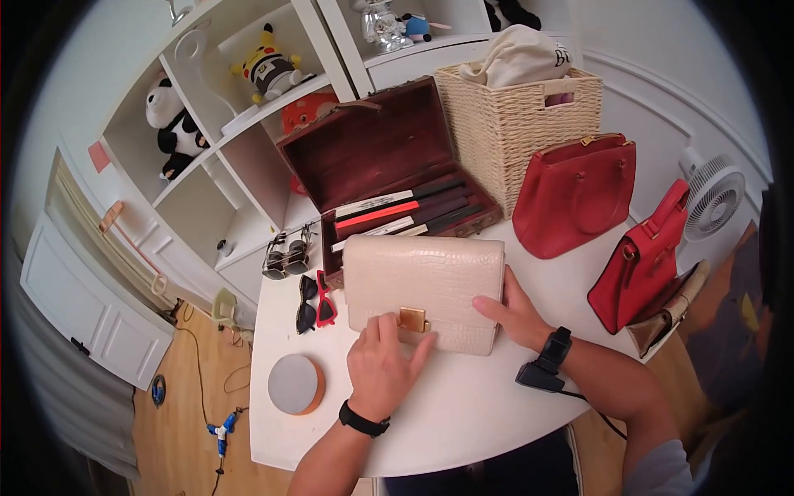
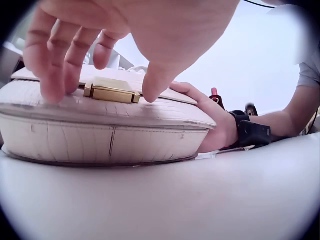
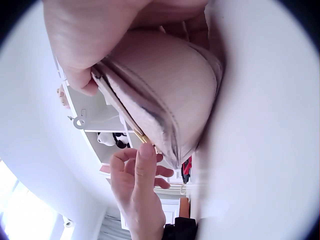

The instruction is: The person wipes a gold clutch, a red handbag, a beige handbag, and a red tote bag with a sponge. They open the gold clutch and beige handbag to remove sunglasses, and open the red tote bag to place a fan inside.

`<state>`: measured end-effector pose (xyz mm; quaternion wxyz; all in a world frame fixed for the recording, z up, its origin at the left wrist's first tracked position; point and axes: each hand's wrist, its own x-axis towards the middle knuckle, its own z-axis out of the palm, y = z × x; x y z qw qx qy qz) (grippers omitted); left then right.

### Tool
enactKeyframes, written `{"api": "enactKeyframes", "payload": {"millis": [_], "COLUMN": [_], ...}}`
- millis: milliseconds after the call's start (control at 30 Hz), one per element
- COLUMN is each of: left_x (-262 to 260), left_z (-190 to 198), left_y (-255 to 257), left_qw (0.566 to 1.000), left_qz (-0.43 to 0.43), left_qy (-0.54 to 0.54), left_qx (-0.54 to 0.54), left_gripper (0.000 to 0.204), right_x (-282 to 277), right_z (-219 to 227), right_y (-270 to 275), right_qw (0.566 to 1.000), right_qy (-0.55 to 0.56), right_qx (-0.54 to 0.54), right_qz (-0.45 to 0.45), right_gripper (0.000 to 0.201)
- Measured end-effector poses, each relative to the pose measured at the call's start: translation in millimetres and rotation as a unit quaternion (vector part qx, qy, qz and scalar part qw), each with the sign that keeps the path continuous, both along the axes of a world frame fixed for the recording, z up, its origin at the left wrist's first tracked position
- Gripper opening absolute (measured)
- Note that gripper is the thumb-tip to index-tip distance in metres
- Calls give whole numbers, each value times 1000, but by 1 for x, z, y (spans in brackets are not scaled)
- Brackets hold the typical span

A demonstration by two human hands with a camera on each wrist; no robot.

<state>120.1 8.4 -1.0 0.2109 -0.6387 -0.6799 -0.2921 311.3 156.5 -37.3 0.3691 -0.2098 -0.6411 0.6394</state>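
Note:
A cream crocodile-pattern handbag [image 1: 426, 273] with a gold clasp [image 1: 413, 320] rests on the white table in front of the person. The right hand [image 1: 523, 312] grips its right side, thumb over the front flap and the other fingers behind. The left hand [image 1: 382, 368] is at the lower front edge, its fingers and thumb spread to either side of the clasp. In the left wrist view the fingertips are right at the flap beside the gold clasp [image 2: 111, 91]. The right wrist view shows the bag's side [image 3: 175, 85] under the right hand, with the flap lying over the front.
Behind the bag stands an open dark-red case [image 1: 372, 157] holding several long boxes. Sunglasses [image 1: 307, 304] and a round grey-topped speaker [image 1: 295, 383] are on the left. A woven basket [image 1: 517, 107], a red handbag [image 1: 571, 198] and a smaller red bag [image 1: 641, 269] stand on the right.

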Motion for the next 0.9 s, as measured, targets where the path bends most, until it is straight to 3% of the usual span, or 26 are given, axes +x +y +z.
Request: {"api": "enactKeyframes", "payload": {"millis": [67,167,467,800,900], "left_x": [-5,-6,-4,-4,-6], "left_z": [0,-1,5,-3,-3], "left_y": [0,-1,-7,-4,-4], "left_qw": [1000,998,999,999,999], "left_qz": [-3,-13,-2,-5,-12], "left_qy": [-21,-57,-31,-16,-20], "left_qx": [-10,-34,-20,-36,-30], "left_gripper": [51,52,51,42,42], "right_x": [-2,-2,7,6,3], "right_z": [-4,-3,8,9,3], "right_y": [0,0,-7,-11,-11], "right_qw": [996,995,995,995,995], "right_qy": [52,59,-11,-10,36], "right_qx": [-70,-80,67,60,-7], "right_qz": [2,13,67,79,94], "right_gripper": [78,79,93,95,95]}}
